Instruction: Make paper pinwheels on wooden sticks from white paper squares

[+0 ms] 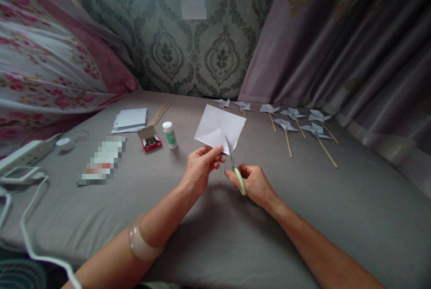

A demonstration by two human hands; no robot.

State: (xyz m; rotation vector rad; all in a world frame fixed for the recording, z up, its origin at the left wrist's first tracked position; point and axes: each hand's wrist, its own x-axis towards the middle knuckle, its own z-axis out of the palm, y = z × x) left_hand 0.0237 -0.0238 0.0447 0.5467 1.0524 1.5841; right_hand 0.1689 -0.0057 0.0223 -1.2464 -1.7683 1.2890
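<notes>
My left hand (204, 166) pinches the near corner of a square sheet of white paper (219, 123), held up above the grey bed sheet. Faint crease lines cross the paper. In my right hand (251, 183) is a pair of scissors (239, 180) with pale green handles. Their blades point away from me and lie at the paper's near corner, beside my left thumb. Whether the blades are parted inside the paper I cannot tell.
Several paper pinwheels (285, 124) on sticks lie at the right. Left are stacked white paper (130, 119), wooden sticks (160, 113), an open red box (150, 140), a glue stick (169, 135), a blurred-out flat object (103, 161), and a power strip (28, 154) with a white cable.
</notes>
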